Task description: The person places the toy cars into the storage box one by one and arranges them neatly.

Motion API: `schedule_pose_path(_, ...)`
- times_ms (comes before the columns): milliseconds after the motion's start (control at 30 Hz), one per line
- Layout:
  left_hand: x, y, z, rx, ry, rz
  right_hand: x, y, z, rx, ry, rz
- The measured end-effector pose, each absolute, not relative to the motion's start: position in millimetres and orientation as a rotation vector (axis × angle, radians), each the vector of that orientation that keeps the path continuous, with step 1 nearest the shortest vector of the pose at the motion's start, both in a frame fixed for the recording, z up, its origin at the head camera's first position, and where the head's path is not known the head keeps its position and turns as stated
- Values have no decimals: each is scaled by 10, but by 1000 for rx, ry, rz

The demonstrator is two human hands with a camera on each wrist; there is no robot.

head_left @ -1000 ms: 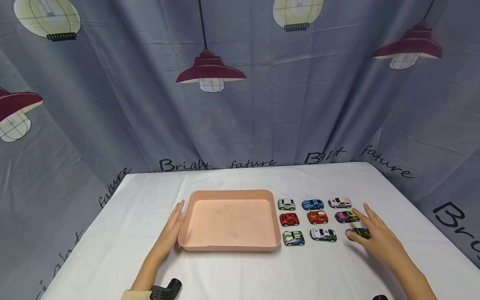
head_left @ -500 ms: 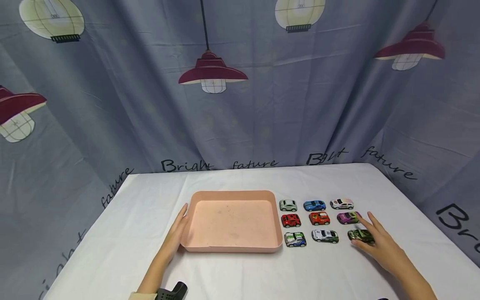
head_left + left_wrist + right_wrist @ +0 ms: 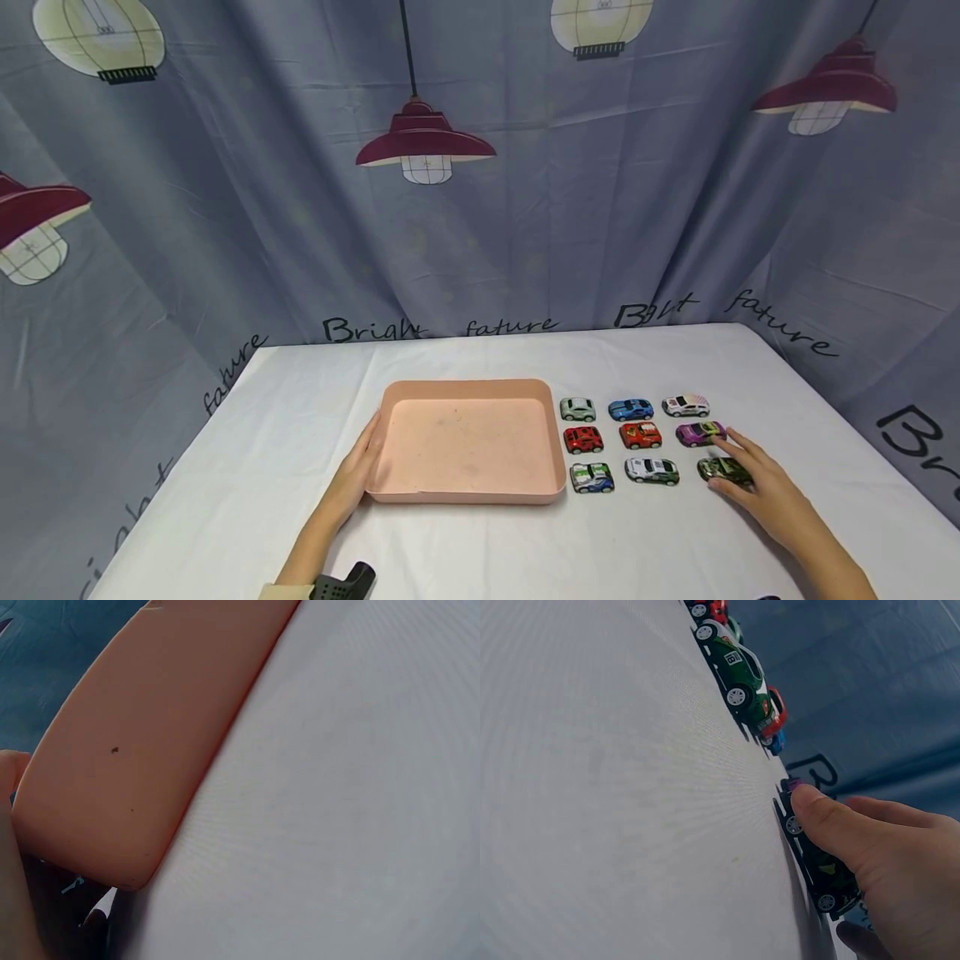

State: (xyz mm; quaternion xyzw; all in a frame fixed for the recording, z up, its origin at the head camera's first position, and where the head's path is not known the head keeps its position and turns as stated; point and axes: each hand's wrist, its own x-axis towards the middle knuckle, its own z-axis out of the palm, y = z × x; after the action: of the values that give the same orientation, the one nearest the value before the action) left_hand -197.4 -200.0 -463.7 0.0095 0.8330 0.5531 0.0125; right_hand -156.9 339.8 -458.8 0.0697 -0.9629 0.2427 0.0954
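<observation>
Left hand (image 3: 351,479): bare | Left wrist: black band (image 3: 328,588), dotted with small perforations, bearing a rounded black housing (image 3: 362,576) | Left forearm: pale beige sleeve (image 3: 287,592) adjoining the band | Right hand (image 3: 772,497): bare; forearm bare where visible

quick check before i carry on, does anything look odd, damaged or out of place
All nine cars stand upright and nothing looks spilled. Only the tray looks odd: a dark speck marks its plain outer wall, with fainter ones inside. Dirt or damage, I can't tell.
</observation>
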Motion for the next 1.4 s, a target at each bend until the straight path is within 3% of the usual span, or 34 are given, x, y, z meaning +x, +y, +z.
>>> schedule_pose_path(1200, -1950, -2012, -4640, 52, 2551, 1711, -1563, 3411, -4630, 398, -2703, 565)
schedule_pose_path(1400, -1949, -2013, -4630, 55, 2566, 1702, -1544, 3382, -4579, 309, -2745, 631)
